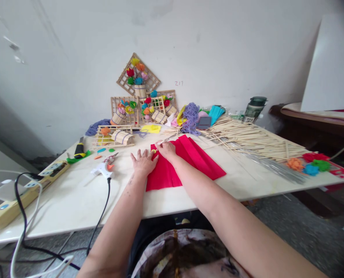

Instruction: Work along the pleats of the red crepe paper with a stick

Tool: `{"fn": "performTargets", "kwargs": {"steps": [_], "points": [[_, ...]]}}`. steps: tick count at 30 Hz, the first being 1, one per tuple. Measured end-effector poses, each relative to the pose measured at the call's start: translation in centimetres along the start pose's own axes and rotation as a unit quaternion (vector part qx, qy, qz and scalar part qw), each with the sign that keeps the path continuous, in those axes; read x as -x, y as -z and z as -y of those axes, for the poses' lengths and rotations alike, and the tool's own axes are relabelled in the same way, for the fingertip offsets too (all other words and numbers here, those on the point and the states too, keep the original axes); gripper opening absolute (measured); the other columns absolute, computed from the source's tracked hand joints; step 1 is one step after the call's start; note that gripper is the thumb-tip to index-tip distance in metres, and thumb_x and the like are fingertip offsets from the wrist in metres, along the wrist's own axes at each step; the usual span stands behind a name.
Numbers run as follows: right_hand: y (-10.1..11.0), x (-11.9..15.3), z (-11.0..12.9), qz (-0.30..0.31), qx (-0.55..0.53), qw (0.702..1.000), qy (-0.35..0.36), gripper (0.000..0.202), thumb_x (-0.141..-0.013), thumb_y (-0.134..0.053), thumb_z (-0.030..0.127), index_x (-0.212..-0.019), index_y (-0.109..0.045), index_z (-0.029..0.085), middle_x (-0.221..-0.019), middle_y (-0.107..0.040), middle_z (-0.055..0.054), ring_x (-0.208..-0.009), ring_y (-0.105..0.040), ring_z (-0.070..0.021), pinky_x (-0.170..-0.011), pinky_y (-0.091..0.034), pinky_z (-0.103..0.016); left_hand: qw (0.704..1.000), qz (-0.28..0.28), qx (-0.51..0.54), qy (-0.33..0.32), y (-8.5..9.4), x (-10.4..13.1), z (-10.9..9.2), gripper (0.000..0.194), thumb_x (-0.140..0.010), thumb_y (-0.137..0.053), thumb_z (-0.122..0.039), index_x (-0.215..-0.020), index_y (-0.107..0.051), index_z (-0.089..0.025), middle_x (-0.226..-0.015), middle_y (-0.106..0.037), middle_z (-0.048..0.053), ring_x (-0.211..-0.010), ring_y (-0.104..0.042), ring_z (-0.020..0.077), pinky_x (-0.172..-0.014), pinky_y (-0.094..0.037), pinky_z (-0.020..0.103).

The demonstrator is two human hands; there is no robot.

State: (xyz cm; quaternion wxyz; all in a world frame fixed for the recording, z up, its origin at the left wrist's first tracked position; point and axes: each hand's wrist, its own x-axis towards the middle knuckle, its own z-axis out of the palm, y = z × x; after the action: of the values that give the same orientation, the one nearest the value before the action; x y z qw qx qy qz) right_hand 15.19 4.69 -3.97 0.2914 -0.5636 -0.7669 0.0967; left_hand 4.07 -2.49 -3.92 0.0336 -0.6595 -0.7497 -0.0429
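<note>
Red sheet (166, 170) part-hid | L hand (144, 162) splayed @ edge | R hand (166, 150) pinching slim obj (162, 142), type unclear

On the bench (73, 210), a paper sheet (202, 164) lies near the middle of the near edge. Left of it sits a glue gun (104, 170); beyond, a power strip (49, 177) follows the left edge. Lattice panels (153, 79) stand behind, along the far edge. Sticks (247, 135) spread along the right edge, a bottle (254, 109) behind them, paper flowers (295, 164) by the near right corner.
</note>
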Motion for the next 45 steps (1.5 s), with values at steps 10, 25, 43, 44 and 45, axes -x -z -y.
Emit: {"fn": "performTargets", "kwargs": {"steps": [10, 25, 43, 44, 45], "points": [[1.2, 0.6, 0.6, 0.014, 0.005, 1.0, 0.013, 0.033, -0.085, -0.039, 0.038, -0.107, -0.061, 0.028, -0.098, -0.067, -0.003, -0.095, -0.059, -0.018, -0.078, -0.043, -0.025, 1.0, -0.006, 0.004, -0.01, 0.0, -0.4, 0.6, 0.058, -0.08, -0.017, -0.063, -0.129, -0.038, -0.04, -0.142, -0.033, 0.001, -0.133, -0.012, 0.0333, -0.098, 0.002, 0.066], [1.2, 0.9, 1.0, 0.015, 0.029, 0.999, 0.03, 0.034, -0.086, -0.038, 0.037, -0.104, -0.064, 0.025, -0.097, -0.067, -0.005, -0.094, -0.06, -0.0179, -0.078, -0.043, -0.024, 0.999, 0.012, 0.039, 0.033, 0.0, -0.5, 0.9, 0.069, -0.078, -0.016, -0.065, -0.138, -0.024, -0.032, -0.145, -0.023, 0.001, -0.134, -0.007, 0.0327, -0.099, -0.001, 0.065], [0.6, 0.3, 0.2, -0.004, -0.002, 1.0, 0.008, 0.034, -0.087, -0.037, 0.042, -0.105, -0.062, 0.028, -0.099, -0.067, -0.003, -0.094, -0.06, -0.0174, -0.077, -0.043, -0.024, 0.999, -0.008, 0.016, -0.041, 0.3, -0.2, 0.2, 0.054, -0.083, -0.019, -0.057, -0.129, -0.039, -0.039, -0.14, -0.035, -0.006, -0.133, -0.012, 0.0301, -0.099, 0.006, 0.064], [0.7, 0.3, 0.1, -0.005, -0.009, 1.0, 0.0, 0.034, -0.087, -0.037, 0.043, -0.105, -0.062, 0.028, -0.1, -0.067, -0.002, -0.094, -0.06, -0.0172, -0.077, -0.042, -0.024, 0.999, -0.003, 0.018, -0.042, 0.3, -0.3, 0.4, 0.053, -0.083, -0.019, -0.056, -0.129, -0.038, -0.039, -0.14, -0.035, -0.006, -0.133, -0.012, 0.03, -0.099, 0.006, 0.065], [0.8, 0.2, 0.1, -0.003, -0.016, 1.0, -0.008, 0.034, -0.086, -0.037, 0.043, -0.105, -0.062, 0.028, -0.1, -0.066, -0.002, -0.095, -0.059, -0.0171, -0.077, -0.042, -0.024, 0.999, 0.001, 0.02, -0.043, 0.3, -0.3, 0.5, 0.053, -0.083, -0.018, -0.056, -0.129, -0.038, -0.039, -0.14, -0.034, -0.007, -0.133, -0.012, 0.0298, -0.099, 0.006, 0.065]]}}
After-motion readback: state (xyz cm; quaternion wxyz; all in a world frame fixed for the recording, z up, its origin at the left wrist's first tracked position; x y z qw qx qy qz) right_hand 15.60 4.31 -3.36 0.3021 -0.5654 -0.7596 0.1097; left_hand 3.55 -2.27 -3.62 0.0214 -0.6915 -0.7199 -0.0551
